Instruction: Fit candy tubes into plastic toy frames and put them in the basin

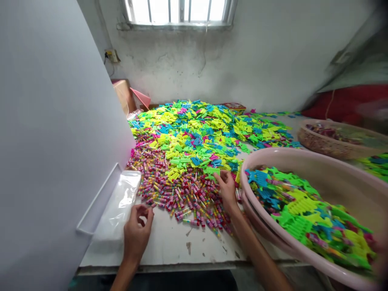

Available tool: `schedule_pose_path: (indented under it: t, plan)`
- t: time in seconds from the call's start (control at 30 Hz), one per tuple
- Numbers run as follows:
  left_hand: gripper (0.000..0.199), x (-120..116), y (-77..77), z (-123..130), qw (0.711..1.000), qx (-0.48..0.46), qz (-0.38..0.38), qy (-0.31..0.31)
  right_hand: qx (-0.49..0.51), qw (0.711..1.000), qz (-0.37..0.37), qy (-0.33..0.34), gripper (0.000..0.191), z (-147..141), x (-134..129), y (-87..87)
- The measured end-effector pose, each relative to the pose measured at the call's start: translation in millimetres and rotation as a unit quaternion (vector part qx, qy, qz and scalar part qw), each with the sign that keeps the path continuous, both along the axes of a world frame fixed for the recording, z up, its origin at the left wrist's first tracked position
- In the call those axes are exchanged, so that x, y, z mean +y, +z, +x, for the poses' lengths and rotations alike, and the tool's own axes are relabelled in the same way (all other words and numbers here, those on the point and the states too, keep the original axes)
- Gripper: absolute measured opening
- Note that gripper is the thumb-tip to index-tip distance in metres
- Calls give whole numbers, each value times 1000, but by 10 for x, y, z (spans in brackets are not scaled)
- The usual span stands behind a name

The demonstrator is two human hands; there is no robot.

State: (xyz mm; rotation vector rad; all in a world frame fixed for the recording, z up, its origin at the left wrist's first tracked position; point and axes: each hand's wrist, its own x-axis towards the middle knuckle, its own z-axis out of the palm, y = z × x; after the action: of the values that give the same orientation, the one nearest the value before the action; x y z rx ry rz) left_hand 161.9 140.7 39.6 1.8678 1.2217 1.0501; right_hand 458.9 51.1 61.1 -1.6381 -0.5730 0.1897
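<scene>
My right hand (226, 186) pinches a green plastic piece (212, 173) at the front edge of a heap of bright plastic pieces (197, 129). Below and around it spreads a pile of small pink candy-like tubes (182, 194). My left hand (138, 226) is over the white table (169, 246), thumb and fingertips curled together near the left end of the tubes; whether anything small is between them is hidden. Beside it lies a stack of clear plastic bags (117, 206).
A large pink basin (303, 151) with mixed pieces and tubes stands at the right. Behind it is a pink basket (342, 141). A tall white panel (60, 121) blocks the left side. A pink flag-like piece (142, 98) stands at the back.
</scene>
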Motion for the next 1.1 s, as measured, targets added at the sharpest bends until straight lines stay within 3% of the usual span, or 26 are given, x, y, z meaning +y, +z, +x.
schedule_pose_path:
  t: [0.1, 0.2, 0.27, 0.33, 0.6, 0.87, 1.1]
  plan:
    - [35, -94, 185, 110, 978, -134, -131, -90, 70, 995, 16, 71, 42, -334, -91, 106]
    - [34, -204, 392, 238, 949, -183, -198, -161, 220, 960, 49, 166, 42, -663, -180, 240]
    - [32, -272, 501, 316, 936, -205, -224, -176, 287, 930, 66, 219, 40, -821, -232, 324]
    - [31, -322, 572, 377, 927, -228, -242, -175, 285, 924, 58, 249, 35, -921, -271, 381]
    - [25, -388, 605, 431, 914, -253, -254, -188, 324, 899, 21, 294, 41, -1033, -314, 329]
    - [32, -395, 665, 447, 929, -205, -232, -200, 248, 925, -17, 288, 38, -1024, -375, 386]
    - [31, -386, 699, 465, 927, -185, -241, -221, 245, 917, -20, 315, 32, -1027, -410, 423]
